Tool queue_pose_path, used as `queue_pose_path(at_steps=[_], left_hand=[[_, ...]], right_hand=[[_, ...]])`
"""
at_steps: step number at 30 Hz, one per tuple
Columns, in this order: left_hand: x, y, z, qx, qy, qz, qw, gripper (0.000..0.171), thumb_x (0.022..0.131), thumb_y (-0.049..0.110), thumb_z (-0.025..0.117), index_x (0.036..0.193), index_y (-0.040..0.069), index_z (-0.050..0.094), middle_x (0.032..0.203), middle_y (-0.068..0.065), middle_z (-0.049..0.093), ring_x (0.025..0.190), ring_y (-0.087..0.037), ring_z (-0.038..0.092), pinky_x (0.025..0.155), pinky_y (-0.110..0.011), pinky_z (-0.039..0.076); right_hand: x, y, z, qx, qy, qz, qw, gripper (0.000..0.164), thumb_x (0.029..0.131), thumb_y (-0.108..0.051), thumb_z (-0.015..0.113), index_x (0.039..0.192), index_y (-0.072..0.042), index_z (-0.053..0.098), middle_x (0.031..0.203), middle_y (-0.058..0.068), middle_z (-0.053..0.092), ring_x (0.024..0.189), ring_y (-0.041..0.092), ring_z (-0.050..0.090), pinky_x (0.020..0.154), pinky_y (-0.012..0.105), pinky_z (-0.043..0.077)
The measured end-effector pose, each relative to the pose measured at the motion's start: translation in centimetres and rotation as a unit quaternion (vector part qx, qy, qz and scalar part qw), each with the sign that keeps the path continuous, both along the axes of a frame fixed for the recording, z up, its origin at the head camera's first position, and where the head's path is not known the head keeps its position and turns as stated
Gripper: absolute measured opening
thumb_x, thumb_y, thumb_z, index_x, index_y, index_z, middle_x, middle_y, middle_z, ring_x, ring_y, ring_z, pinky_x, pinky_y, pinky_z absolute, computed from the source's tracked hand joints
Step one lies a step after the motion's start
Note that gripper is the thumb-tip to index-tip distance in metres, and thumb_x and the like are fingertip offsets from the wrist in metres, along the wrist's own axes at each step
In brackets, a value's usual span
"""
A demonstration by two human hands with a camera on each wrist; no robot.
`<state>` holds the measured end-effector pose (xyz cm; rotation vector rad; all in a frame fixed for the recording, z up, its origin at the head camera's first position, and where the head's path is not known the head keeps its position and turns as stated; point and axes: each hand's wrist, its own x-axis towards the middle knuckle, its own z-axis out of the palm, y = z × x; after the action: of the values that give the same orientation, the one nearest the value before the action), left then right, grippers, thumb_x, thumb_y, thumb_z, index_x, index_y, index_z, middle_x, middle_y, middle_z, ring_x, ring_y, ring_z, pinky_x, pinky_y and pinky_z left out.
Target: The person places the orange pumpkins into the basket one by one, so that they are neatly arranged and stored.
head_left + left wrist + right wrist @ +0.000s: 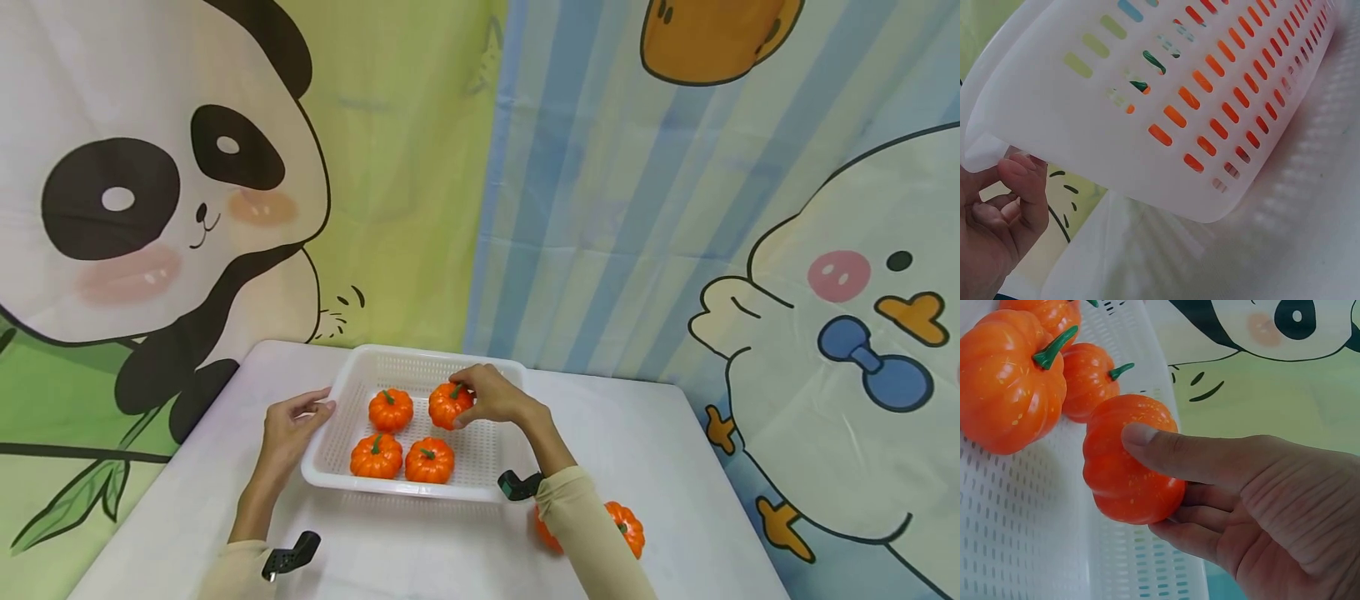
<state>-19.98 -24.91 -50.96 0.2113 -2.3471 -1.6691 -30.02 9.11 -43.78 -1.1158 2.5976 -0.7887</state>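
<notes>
My right hand [491, 395] grips a small orange toy pumpkin [1132, 465] between thumb and fingers, inside the white perforated basket [480, 492]. Three more pumpkins sit in the basket: one at the back [391, 410], one at the front left [377, 456] and one at the front middle [430, 461]. At the basket's left side, my left hand [294, 425] has its thumb and fingers at the rim. The left wrist view shows those bent fingers [1025, 187] under the basket's rim, pinching its edge.
Two more pumpkins lie on the white table [420, 550] to the front right; one pumpkin [627, 528] shows beyond my right sleeve, the other is mostly hidden by it. Behind the table hangs a printed curtain [420, 183] with a panda and a duck.
</notes>
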Motion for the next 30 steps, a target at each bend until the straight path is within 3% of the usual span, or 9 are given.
queue_pose_path(at_steps=[16,30], left_hand=[[0.0,0.1,-0.1,-0.003,0.0,-0.001,1.0,0.049,0.095,0.034,0.07,0.134,0.005,0.064,0.107,-0.019,0.069,0.076,-0.005,0.07,0.067,-0.02,0.059],[0.0,-0.1,0.1,0.003,-0.003,-0.006,1.0,0.051,0.094,0.037,0.07,0.136,0.008,0.063,0.11,-0.022,0.067,0.078,-0.006,0.07,0.067,-0.022,0.06]], right_hand=[[-1.3,-1.4,-0.3,0.034,-0.019,0.005,0.999,0.065,0.071,-0.017,0.093,0.128,-0.003,0.066,0.122,0.008,0.071,0.109,0.02,0.065,0.099,0.032,0.054],[-2.2,-2.9,-2.3,0.054,-0.029,0.011,0.998,0.064,0.068,-0.012,0.093,0.126,-0.002,0.067,0.122,0.011,0.072,0.109,0.021,0.066,0.1,0.03,0.053]])
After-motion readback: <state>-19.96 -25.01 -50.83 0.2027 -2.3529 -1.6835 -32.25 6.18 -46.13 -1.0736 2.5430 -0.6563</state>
